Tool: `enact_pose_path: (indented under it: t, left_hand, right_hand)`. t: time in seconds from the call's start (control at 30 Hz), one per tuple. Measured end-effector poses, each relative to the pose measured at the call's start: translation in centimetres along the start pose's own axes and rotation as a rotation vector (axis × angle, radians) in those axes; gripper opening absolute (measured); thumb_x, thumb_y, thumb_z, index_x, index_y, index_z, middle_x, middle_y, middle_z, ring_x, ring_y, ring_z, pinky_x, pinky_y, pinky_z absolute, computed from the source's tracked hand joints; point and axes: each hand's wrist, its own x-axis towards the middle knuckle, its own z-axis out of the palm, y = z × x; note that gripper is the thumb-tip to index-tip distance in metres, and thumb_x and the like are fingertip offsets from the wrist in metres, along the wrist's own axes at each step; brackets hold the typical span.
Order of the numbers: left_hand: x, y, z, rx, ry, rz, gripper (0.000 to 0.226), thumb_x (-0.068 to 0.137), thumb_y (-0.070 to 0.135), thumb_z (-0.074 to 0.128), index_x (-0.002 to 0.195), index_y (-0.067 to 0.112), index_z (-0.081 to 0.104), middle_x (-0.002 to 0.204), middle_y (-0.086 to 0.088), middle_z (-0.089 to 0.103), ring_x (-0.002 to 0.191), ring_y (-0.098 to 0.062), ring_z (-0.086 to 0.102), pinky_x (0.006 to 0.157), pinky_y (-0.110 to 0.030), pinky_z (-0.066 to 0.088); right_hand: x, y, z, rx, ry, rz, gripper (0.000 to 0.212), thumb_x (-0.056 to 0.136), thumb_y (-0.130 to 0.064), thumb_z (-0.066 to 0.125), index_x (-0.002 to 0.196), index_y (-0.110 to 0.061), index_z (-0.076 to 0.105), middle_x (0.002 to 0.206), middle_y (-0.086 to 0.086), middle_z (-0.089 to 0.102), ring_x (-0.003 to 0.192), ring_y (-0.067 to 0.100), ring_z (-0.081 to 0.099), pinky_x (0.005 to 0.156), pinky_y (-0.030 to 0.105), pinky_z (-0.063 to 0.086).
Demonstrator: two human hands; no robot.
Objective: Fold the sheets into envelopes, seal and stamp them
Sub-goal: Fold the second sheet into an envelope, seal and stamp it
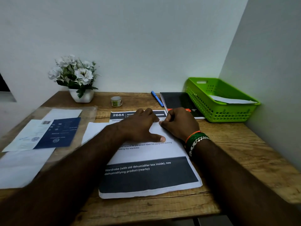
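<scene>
A white printed paper sheet with dark bands lies on the wooden worktop under both hands. The left hand presses flat on it, fingers relaxed. The right hand pinches a folded edge with curled fingers. Beyond the fingers lie a blue pen, a black notebook and a green plastic basket.

Bare desk lies right of the sheet; green basket blocks the far corner.
</scene>
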Motion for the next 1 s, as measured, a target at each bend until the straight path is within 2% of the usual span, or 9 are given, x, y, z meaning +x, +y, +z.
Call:
enact_pose_path:
  t: [0.1, 0.27, 0.5, 0.63, 0.83, 1.0]
  left_hand:
    - [0.0, 0.0, 0.0, 0.0, 0.002, -0.003, 0.085, 0.081, 0.074, 0.062, 0.145, 0.021, 0.043, 0.136, 0.002, 0.039, 0.126, -0.021, 0.035, 0.108, -0.04, 0.037]
    - [0.0, 0.0, 0.1, -0.007, 0.006, 0.006, 0.085, 0.081, 0.073, 0.062, 0.145, 0.021, 0.044, 0.137, 0.001, 0.04, 0.126, -0.021, 0.035, 0.107, -0.039, 0.036]
    - [0.0, -0.1, 0.2, -0.007, 0.008, 0.002, 0.087, 0.08, 0.076, 0.061, 0.146, 0.021, 0.044, 0.136, 0.001, 0.04, 0.126, -0.021, 0.036, 0.109, -0.042, 0.037]
    - [0.1, -0.2, 0.2, -0.012, 0.012, 0.001, 0.084, 0.08, 0.074, 0.063, 0.144, 0.022, 0.045, 0.135, 0.0, 0.041, 0.123, -0.021, 0.036, 0.108, -0.043, 0.037]
    - [0.0, 0.0, 0.3, -0.037, 0.005, -0.016, 0.087, 0.079, 0.074, 0.063, 0.148, 0.024, 0.042, 0.136, -0.001, 0.039, 0.128, -0.022, 0.034, 0.111, -0.045, 0.036]
    - [-0.1, 0.1, 0.2, 0.0, -0.007, -0.034, 0.092, 0.081, 0.075, 0.06, 0.152, 0.021, 0.037, 0.142, -0.001, 0.036, 0.133, -0.023, 0.031, 0.113, -0.044, 0.035]
  right_hand:
    - [-0.1, 0.2, -0.3, 0.018, -0.036, -0.022, 0.027, 0.071, -0.032, 0.078, 0.054, -0.021, 0.06, 0.056, -0.007, 0.064, 0.062, 0.013, 0.065, 0.063, 0.03, 0.051]
    - [-0.3, -0.2, 0.2, -0.022, 0.04, -0.014, 0.021, 0.07, -0.034, 0.075, 0.059, -0.023, 0.062, 0.063, -0.01, 0.065, 0.07, 0.014, 0.065, 0.065, 0.028, 0.048]
    - [0.1, 0.5, 0.0, 0.026, -0.048, -0.028, 0.022, 0.066, -0.034, 0.077, 0.054, -0.023, 0.062, 0.056, -0.007, 0.065, 0.063, 0.018, 0.067, 0.066, 0.037, 0.058]
    - [0.1, 0.0, 0.5, -0.037, 0.02, 0.008, 0.023, 0.069, -0.038, 0.074, 0.059, -0.021, 0.061, 0.063, -0.006, 0.065, 0.073, 0.02, 0.067, 0.065, 0.029, 0.05]
    - [0.2, -0.8, 1.3, -0.103, 0.142, 0.07, 0.015, 0.069, -0.037, 0.067, 0.068, -0.022, 0.064, 0.076, -0.004, 0.069, 0.085, 0.027, 0.068, 0.074, 0.031, 0.054]
    - [0.5, -0.3, 1.2, -0.084, 0.182, 0.116, 0.017, 0.069, -0.035, 0.07, 0.072, -0.019, 0.066, 0.084, 0.002, 0.072, 0.09, 0.029, 0.068, 0.073, 0.029, 0.051]
